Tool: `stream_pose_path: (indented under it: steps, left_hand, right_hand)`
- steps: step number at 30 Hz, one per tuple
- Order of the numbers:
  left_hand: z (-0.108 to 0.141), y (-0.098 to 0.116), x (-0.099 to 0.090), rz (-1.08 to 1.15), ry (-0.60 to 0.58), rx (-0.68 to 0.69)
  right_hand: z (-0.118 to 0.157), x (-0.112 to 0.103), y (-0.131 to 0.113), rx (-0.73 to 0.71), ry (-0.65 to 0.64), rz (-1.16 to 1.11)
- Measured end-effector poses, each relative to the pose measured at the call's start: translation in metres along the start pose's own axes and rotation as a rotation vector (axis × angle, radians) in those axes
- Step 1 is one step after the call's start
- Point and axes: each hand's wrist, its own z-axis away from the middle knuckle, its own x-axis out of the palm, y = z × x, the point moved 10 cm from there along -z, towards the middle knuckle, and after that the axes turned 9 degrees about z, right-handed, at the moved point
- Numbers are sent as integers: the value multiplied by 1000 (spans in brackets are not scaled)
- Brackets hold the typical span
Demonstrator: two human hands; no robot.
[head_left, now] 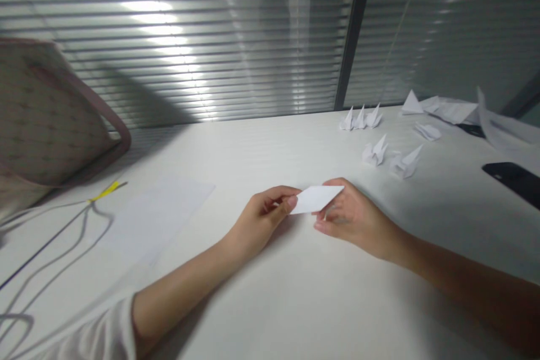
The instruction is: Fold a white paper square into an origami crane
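A small piece of folded white paper (316,199) is held just above the white table, between my two hands. My left hand (270,211) pinches its left end between thumb and fingers. On the other side, my right hand (348,211) has its fingers behind the paper's right end, while its thumb is apart from the paper below. Whether the right fingertips press on the paper is partly hidden. Beyond my right hand stand folded paper cranes (404,163), several in all, some in a row (360,118) farther back.
At the left are a bag (50,118), cables (84,230) with a yellow tie (105,191), and flat white sheets (162,214). A black phone (512,180) lies at the right, below loose papers (455,109). Window blinds (236,39) rise behind the table (270,304).
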Motion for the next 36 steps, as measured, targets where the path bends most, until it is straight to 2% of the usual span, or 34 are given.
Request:
stream_pose_path:
  steps: [2,3,4,6,7,9,12,14,18,21,23,27,33,36]
  left_hand:
    - [-4,6,-11,-132,-37,62]
    - [-5,8,-13,-207,-77,95]
    - [-5,11,-11,-307,-136,151]
    - [-4,12,-4,-454,-226,243]
    - [-3,13,0,-509,-248,287]
    - [-2,15,4,-586,-217,361]
    - [3,22,8,-696,-87,464]
    - [13,26,15,-744,-66,515]
    - [40,29,37,-840,-211,599]
    - [50,23,41,-910,-328,522]
    - [52,20,40,-910,-387,481]
    - [48,24,35,-857,-389,475]
    - [45,24,37,-813,-392,467]
    - [46,23,36,-821,-386,464]
  right_hand:
    - [3,-13,-23,-260,59,225]
    - [7,-12,-33,-389,42,368]
    - [11,-3,-40,-507,-28,509]
    - [20,18,-42,-648,-211,699]
    - [25,27,-42,-702,-283,755]
    - [31,40,-40,-762,-361,818]
    - [34,48,-42,-800,-349,840]
    - [34,48,-44,-811,-318,840]
    - [36,45,-48,-797,-323,823]
    - [37,42,-46,-717,-371,745]
    - [35,39,-45,-675,-360,685]
    - [32,35,-49,-717,-309,648]
    - [27,30,-46,-666,-357,588]
    - [30,30,-47,-709,-363,635]
